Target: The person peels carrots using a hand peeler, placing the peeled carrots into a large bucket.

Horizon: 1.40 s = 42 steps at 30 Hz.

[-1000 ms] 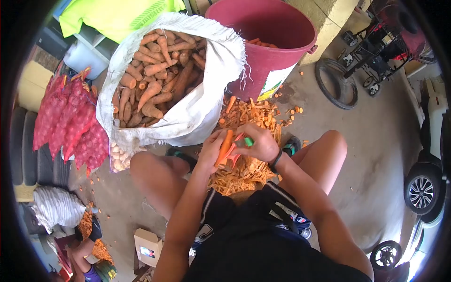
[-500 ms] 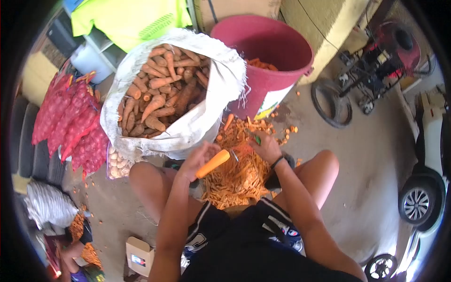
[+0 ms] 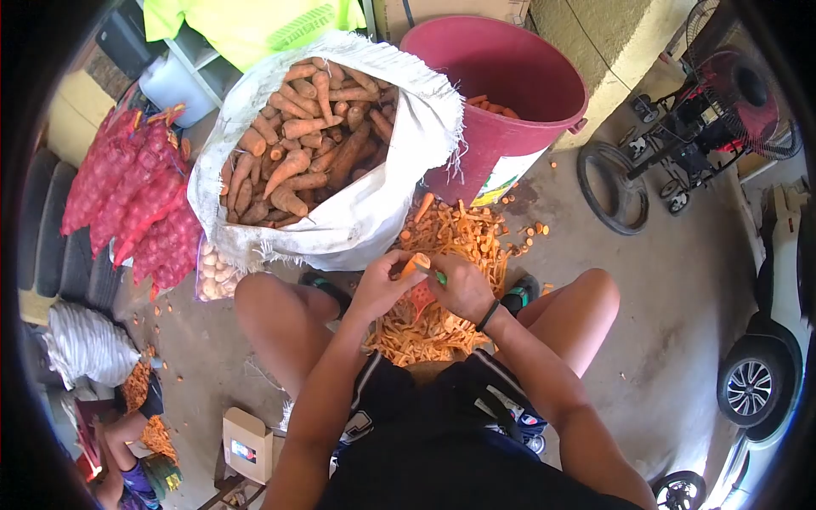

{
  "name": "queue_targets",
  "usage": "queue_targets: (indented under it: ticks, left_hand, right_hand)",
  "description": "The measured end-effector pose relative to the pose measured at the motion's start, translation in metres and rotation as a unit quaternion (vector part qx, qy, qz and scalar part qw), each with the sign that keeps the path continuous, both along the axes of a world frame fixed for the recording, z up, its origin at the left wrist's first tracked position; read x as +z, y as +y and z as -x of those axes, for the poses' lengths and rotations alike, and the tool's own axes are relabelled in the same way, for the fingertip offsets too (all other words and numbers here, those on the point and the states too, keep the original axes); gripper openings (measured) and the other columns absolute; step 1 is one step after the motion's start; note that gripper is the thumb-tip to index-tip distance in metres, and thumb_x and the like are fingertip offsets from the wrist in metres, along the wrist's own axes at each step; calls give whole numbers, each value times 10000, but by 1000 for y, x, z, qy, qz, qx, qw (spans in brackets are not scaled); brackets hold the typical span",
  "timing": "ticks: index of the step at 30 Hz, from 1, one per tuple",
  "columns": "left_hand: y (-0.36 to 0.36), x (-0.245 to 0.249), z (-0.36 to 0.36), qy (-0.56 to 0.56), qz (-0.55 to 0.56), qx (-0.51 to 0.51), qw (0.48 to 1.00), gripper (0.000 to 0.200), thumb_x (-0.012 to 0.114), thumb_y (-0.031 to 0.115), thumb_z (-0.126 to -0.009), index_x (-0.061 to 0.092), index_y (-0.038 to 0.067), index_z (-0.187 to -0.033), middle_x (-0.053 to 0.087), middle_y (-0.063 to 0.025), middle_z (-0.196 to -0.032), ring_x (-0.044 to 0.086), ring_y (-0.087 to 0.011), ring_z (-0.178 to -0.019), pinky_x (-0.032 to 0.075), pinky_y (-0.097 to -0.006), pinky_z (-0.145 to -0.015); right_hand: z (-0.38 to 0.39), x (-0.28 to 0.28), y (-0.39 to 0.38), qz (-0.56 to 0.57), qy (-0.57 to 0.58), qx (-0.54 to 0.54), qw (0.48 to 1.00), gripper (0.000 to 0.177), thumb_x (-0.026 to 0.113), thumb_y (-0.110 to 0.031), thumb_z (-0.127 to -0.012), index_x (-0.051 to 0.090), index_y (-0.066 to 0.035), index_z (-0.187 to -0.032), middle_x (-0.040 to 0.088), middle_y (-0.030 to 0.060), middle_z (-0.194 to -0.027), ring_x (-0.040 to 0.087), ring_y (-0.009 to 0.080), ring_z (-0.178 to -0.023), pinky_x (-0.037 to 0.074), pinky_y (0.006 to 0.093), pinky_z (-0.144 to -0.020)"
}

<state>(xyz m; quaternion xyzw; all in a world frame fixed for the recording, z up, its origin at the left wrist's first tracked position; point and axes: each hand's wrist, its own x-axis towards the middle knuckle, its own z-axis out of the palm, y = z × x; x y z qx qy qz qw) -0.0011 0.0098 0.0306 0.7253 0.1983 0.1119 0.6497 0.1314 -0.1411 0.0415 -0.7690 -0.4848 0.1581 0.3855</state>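
Observation:
My left hand point(image 3: 379, 287) grips a peeled carrot point(image 3: 416, 264), its end pointing up and to the right. Close against it, my right hand point(image 3: 466, 291) is closed on a green-handled peeler point(image 3: 441, 278); the fingers cover most of the tool. Both hands meet between my knees, above a heap of carrot peelings point(image 3: 463, 234). Part of a red mesh or perforated thing point(image 3: 420, 297) shows below the hands. Just beyond my left hand stands a white woven sack point(image 3: 357, 234) full of unpeeled carrots point(image 3: 289, 174).
A maroon bin point(image 3: 510, 140) holding orange carrots stands behind the peelings. Red net bags of onions point(image 3: 127, 191) lie left of the sack. A fan point(image 3: 748, 85) and a loose tyre point(image 3: 608, 191) are at right, beyond them a car point(image 3: 756, 374). Another person point(image 3: 127, 442) sits at lower left.
My hands have come together: the right hand moved left and down with the peeler, and the left moved up and right, turning the carrot. The whole view has shifted slightly.

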Motion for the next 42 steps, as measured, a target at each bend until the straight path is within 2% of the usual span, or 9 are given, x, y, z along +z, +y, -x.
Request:
queue_targets:
  ticks: [10, 16, 23, 25, 27, 28, 30, 34, 42]
  left_hand:
    - [-1, -1, 2, 42, -37, -34, 998, 273, 748, 111, -914, 638, -6, -1135, 643, 12, -868, 561, -37, -678, 466, -202, -592]
    - [-11, 17, 3, 2, 46, -44, 998, 275, 752, 95, -906, 644, 6, -1143, 636, 12, -857, 560, -39, -671, 462, -196, -588]
    - [31, 1, -32, 253, -209, -268, 906, 573, 707, 538, -894, 683, -23, -1014, 646, -64, -831, 629, -139, -803, 509, -313, -741]
    - [24, 59, -69, 82, 174, -129, 973, 575, 708, 555, -889, 636, -6, -993, 640, -58, -795, 636, -157, -730, 518, -311, -688]
    - [26, 133, -104, -28, 298, -97, 949, 609, 666, 434, -960, 528, -74, -1265, 635, -96, -968, 656, -169, -802, 558, -280, -762]
    - [23, 145, -117, -86, 287, 5, 954, 383, 626, 222, -999, 565, -43, -1268, 658, -68, -1011, 664, -150, -865, 578, -289, -791]
    - [36, 144, -126, -117, 6, 75, 990, 358, 640, 103, -964, 565, -16, -1293, 666, -60, -990, 664, -143, -834, 565, -274, -733]
    - [82, 122, -96, -80, -219, 69, 970, 374, 626, 2, -928, 595, 53, -1296, 675, -47, -980, 651, -115, -806, 545, -255, -708]
    - [160, 113, -20, -30, -229, 136, 963, 358, 644, -18, -891, 645, 55, -1241, 704, -49, -966, 645, -104, -869, 524, -259, -783]
  right_hand:
    - [-3, -2, -1, 64, -3, 0, 998, 304, 690, -165, -813, 641, -36, -1084, 666, 229, -958, 652, 441, -915, 539, 506, -798]
    - [-59, -107, -11, 392, 24, 13, 920, 364, 655, -292, -834, 677, -7, -1061, 701, 246, -978, 680, 408, -938, 544, 491, -816]
    - [-42, -116, -10, 385, -2, 116, 916, 367, 641, -323, -893, 711, 9, -1032, 706, 238, -1039, 685, 375, -975, 554, 467, -861]
    - [-38, -113, -8, 407, 9, 136, 903, 391, 654, -333, -887, 701, 8, -1072, 695, 249, -1078, 673, 371, -1020, 542, 472, -887]
    - [-34, -118, -7, 425, 35, 134, 894, 416, 665, -337, -880, 685, 9, -1111, 687, 248, -1103, 660, 372, -1055, 530, 469, -910]
    - [-37, -118, -6, 436, 43, 133, 889, 430, 670, -339, -877, 677, 9, -1130, 683, 247, -1116, 654, 372, -1072, 524, 468, -922]
    - [-37, -115, -11, 441, 26, 135, 887, 442, 661, -345, -882, 670, 9, -1147, 684, 244, -1117, 655, 370, -1068, 526, 466, -919]
    - [-42, -89, -11, 421, 42, 119, 898, 451, 643, -357, -891, 666, 9, -1154, 686, 243, -1110, 663, 371, -1040, 535, 462, -904]
    - [-40, -109, -9, 407, 29, 130, 904, 451, 664, -376, -883, 689, 9, -1116, 698, 237, -1077, 667, 368, -1035, 537, 459, -906]
